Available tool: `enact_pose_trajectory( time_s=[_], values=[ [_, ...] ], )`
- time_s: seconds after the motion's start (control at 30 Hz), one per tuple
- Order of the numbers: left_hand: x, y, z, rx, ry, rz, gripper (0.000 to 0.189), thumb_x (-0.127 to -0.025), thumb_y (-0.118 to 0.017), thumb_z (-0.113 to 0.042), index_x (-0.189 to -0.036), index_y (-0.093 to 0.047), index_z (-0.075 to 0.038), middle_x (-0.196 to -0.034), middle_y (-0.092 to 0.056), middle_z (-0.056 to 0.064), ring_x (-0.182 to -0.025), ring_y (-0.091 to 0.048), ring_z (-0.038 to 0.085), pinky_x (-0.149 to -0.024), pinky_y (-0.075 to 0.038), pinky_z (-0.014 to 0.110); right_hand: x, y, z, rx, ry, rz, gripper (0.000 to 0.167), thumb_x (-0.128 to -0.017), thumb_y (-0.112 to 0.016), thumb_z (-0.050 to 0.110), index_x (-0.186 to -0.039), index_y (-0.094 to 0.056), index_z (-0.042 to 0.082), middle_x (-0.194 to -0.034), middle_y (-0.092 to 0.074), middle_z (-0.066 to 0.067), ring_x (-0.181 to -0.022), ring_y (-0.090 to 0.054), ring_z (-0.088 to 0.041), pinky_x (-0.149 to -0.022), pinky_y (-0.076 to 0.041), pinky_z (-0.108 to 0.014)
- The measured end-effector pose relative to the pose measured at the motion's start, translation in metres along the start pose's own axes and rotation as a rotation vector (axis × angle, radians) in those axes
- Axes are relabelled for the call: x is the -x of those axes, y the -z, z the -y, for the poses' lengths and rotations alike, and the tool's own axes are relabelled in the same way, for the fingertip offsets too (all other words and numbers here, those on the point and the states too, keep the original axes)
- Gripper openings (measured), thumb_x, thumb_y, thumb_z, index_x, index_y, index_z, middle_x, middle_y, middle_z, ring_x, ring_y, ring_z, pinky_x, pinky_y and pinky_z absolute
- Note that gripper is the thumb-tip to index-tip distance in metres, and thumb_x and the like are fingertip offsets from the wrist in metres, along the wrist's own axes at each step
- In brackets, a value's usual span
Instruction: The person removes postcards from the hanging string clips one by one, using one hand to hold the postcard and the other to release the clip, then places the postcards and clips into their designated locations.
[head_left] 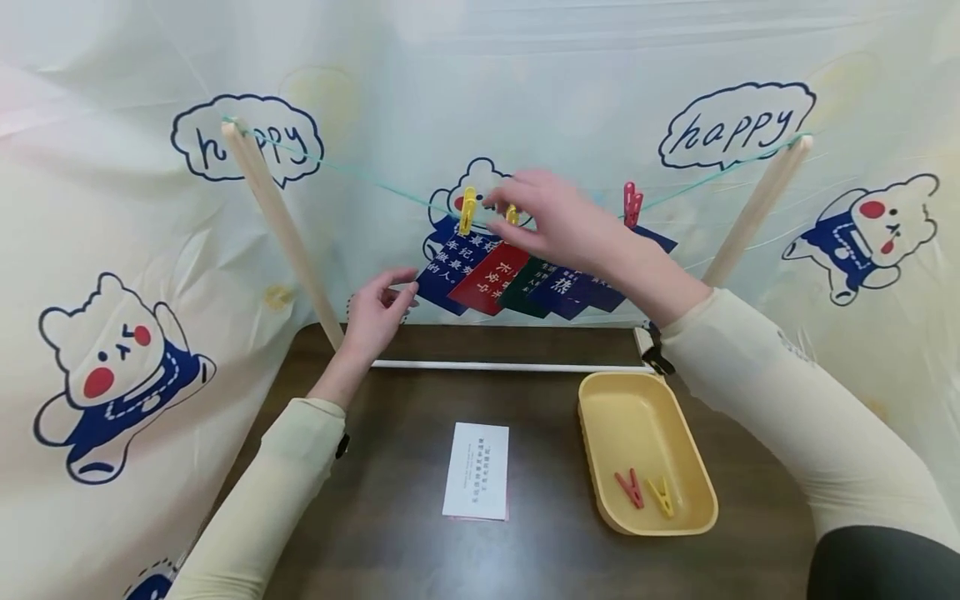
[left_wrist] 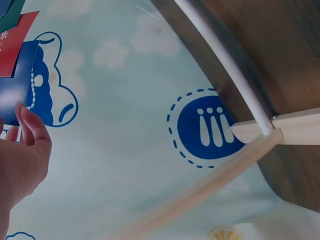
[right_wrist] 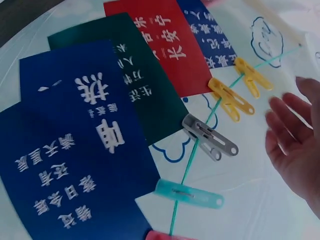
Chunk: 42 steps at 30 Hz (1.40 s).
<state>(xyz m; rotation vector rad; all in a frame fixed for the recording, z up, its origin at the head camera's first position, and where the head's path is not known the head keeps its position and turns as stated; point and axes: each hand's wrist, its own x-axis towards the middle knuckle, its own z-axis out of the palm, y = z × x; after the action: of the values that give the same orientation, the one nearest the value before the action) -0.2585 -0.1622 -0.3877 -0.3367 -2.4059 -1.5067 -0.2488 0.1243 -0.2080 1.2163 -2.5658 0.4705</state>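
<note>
Brown tabletop [head_left: 390, 467], printed curtain [head_left: 570, 83] behind. Left hand [head_left: 372, 312]: fingers bent beside blue card [head_left: 442, 279]. Right hand [head_left: 558, 217]: fingers parted near 2 yellow clips [head_left: 468, 210].

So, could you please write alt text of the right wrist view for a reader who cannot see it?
A person's bare right hand, holding nothing, hovers beside overlapping, pale-lettered rectangular cards clipped to a thin green string: three blue, one red, one dark green. The plastic clips are yellow (two), grey, turquoise and, cut off, pink.

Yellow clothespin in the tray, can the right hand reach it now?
Probably yes: the right hand looks empty, and nothing covers the yellow clothespin in the tray, though the hand must come down.
</note>
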Motion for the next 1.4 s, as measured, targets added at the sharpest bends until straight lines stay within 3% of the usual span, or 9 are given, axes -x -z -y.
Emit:
enact_pose_trajectory(
  time_s=[0.13,0.3,0.47,0.83,1.03,1.13,1.4],
  values=[
    [-0.001,0.001,0.001,0.011,-0.004,-0.014,0.033,-0.106,-0.062,-0.024,-0.133,-0.068,-0.005,-0.125,-0.070,0.015,-0.084,-0.067,0.010,-0.068,-0.053,0.017,-0.022,0.001,-0.002,-0.010,-0.068,-0.031,0.038,-0.104,-0.066,0.029,-0.134,-0.065,0.006,-0.126,-0.068,-0.012,-0.121,-0.058,-0.026,-0.106,-0.050,-0.039],
    [-0.002,-0.002,0.004,0.034,0.006,-0.014,0.029,-0.105,-0.065,-0.021,-0.126,-0.071,-0.002,-0.116,-0.072,0.020,-0.080,-0.065,0.002,-0.069,-0.053,0.016,-0.043,0.002,-0.009,-0.027,-0.173,0.066,0.051,-0.104,-0.064,0.039,-0.145,-0.058,0.009,-0.139,-0.065,-0.010,-0.133,-0.055,-0.025,-0.114,-0.045,-0.040],
    [-0.002,-0.005,0.003,0.068,0.019,-0.009,0.028,-0.103,-0.067,-0.017,-0.122,-0.071,0.003,-0.108,-0.073,0.026,-0.077,-0.065,0.000,-0.070,-0.055,0.018,-0.053,0.001,-0.019,-0.113,-0.228,0.134,0.051,-0.103,-0.064,0.042,-0.142,-0.061,0.009,-0.132,-0.071,-0.009,-0.127,-0.062,-0.023,-0.108,-0.050,-0.040],
    [-0.001,0.000,0.004,0.193,0.050,0.001,0.026,-0.102,-0.068,-0.012,-0.118,-0.071,0.008,-0.103,-0.069,0.029,-0.075,-0.067,0.006,-0.072,-0.058,0.019,-0.054,-0.004,-0.025,-0.232,-0.254,0.141,0.044,-0.097,-0.074,0.040,-0.131,-0.071,0.013,-0.119,-0.075,-0.003,-0.119,-0.062,-0.017,-0.102,-0.053,-0.036],
    [0.003,0.003,0.008,0.243,0.060,-0.002,0.024,-0.101,-0.070,-0.010,-0.113,-0.072,0.010,-0.087,-0.071,0.004,-0.073,-0.068,0.011,-0.071,-0.060,0.021,-0.052,-0.012,-0.024,-0.247,-0.241,0.134,0.041,-0.097,-0.074,0.037,-0.130,-0.071,0.014,-0.121,-0.074,-0.004,-0.118,-0.062,-0.018,-0.099,-0.055,-0.035],
    [0.004,0.003,0.008,0.247,0.063,-0.003,0.025,-0.101,-0.070,-0.011,-0.114,-0.072,0.010,-0.085,-0.070,-0.002,-0.074,-0.069,0.011,-0.072,-0.060,0.022,-0.051,-0.014,-0.023,-0.251,-0.238,0.106,0.036,-0.097,-0.074,0.035,-0.125,-0.071,0.013,-0.120,-0.073,-0.004,-0.118,-0.061,-0.018,-0.099,-0.054,-0.034],
    [0.004,0.007,0.008,0.234,0.056,-0.026,0.024,-0.100,-0.071,-0.011,-0.113,-0.073,0.009,-0.089,-0.072,0.005,-0.075,-0.069,0.011,-0.073,-0.059,0.020,-0.051,-0.015,-0.024,-0.251,-0.185,0.065,0.025,-0.101,-0.071,0.028,-0.115,-0.069,0.008,-0.109,-0.072,-0.005,-0.115,-0.059,-0.019,-0.100,-0.051,-0.036]
  ],
)
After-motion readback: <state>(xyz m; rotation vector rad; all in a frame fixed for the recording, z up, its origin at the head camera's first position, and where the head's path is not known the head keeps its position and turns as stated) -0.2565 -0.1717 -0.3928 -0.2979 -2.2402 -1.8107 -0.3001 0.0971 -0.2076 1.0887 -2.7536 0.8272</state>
